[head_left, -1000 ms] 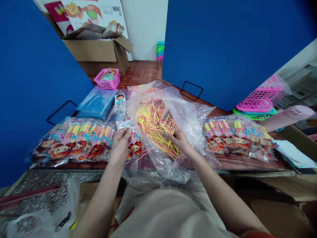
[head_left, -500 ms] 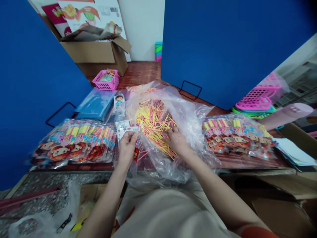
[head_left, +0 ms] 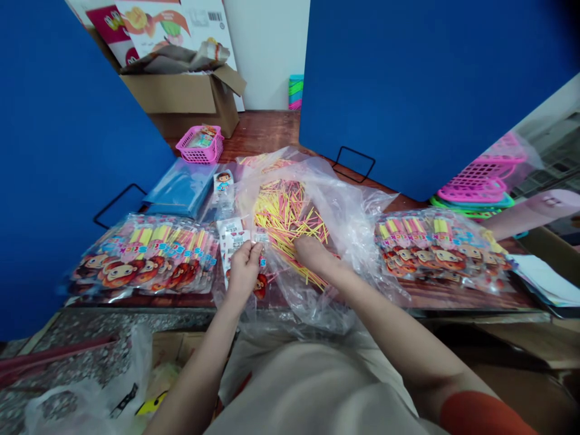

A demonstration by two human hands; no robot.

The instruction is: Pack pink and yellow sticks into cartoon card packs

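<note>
**At the near edge of the desk (head_left: 267,130): a packet (head_left: 233,232) held beside loose sticks (head_left: 285,211)**

Over the middle of the desk, the left hand (head_left: 244,266) pinches the packet near its top between thumb and fingers. It is upright and just beside the sticks, probably to keep its mouth within reach. The right hand (head_left: 312,254) rests palm down on the pink and yellow sticks with fingers curled; whether it grips any is hidden. An opened clear bag (head_left: 357,217) holds the sticks together. Filled packets (head_left: 145,254) lie fanned at left, a second batch (head_left: 439,248) at right. A pink basket (head_left: 200,145) and cardboard box (head_left: 181,99) stand farther back.
</note>
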